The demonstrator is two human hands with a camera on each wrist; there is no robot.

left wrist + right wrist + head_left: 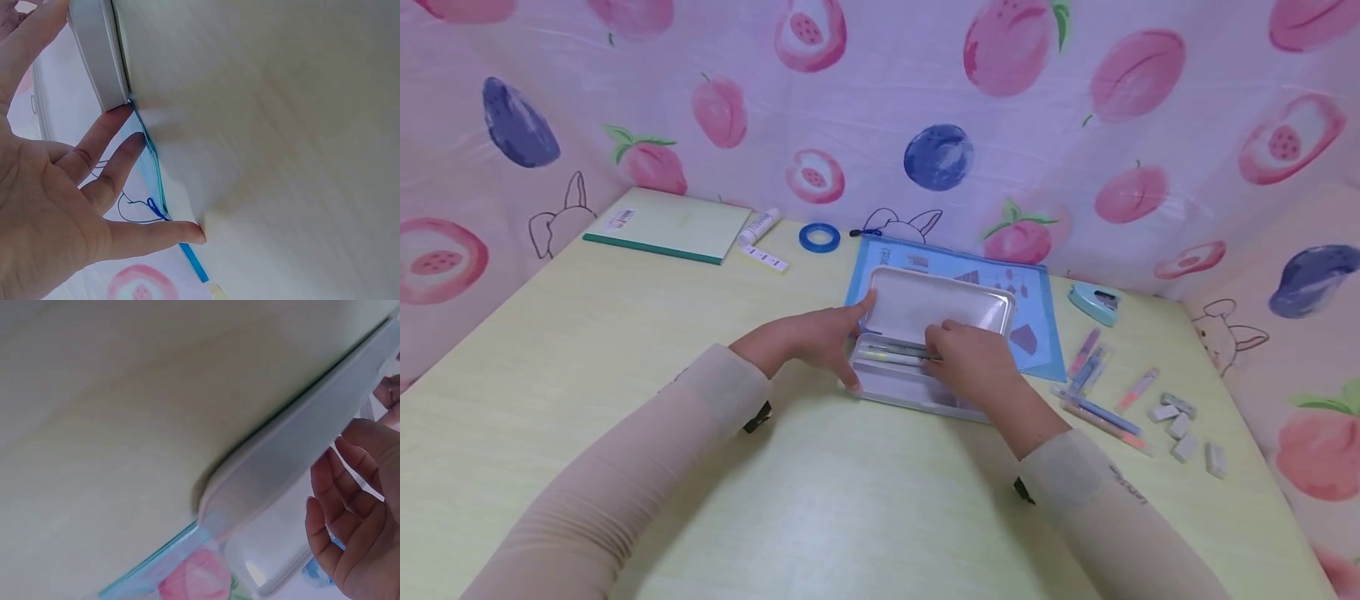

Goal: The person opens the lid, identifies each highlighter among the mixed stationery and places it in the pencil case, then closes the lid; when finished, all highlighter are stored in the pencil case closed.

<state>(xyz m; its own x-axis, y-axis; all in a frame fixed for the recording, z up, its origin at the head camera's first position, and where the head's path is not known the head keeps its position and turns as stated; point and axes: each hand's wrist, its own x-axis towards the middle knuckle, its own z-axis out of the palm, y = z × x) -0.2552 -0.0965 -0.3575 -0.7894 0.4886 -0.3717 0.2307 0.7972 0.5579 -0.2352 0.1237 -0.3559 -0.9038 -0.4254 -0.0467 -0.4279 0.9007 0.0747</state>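
Note:
A white pencil case [917, 396] lies with its lid [936, 300] raised, on the table and partly over a blue zip pouch [1041, 333]. Several slim pens [891, 354] rest in its rear compartment. My left hand [823, 337] spans the case's left end, thumb at the near corner and a finger by the lid; its fingers [112, 178] look spread and fairly straight. Reaching into the case from the right, my right hand [973, 358] has bent fingers at the pens' right ends and seems to pinch one. The case wall [294, 437] hides those fingertips in the right wrist view.
Right of the case lie several pens and markers [1097, 421], several erasers [1183, 446] and a light blue tape dispenser or stapler-like thing [1095, 303]. Behind left are a green-edged notebook [670, 225], a glue stick [760, 227], a small white strip [765, 258] and blue tape [819, 238].

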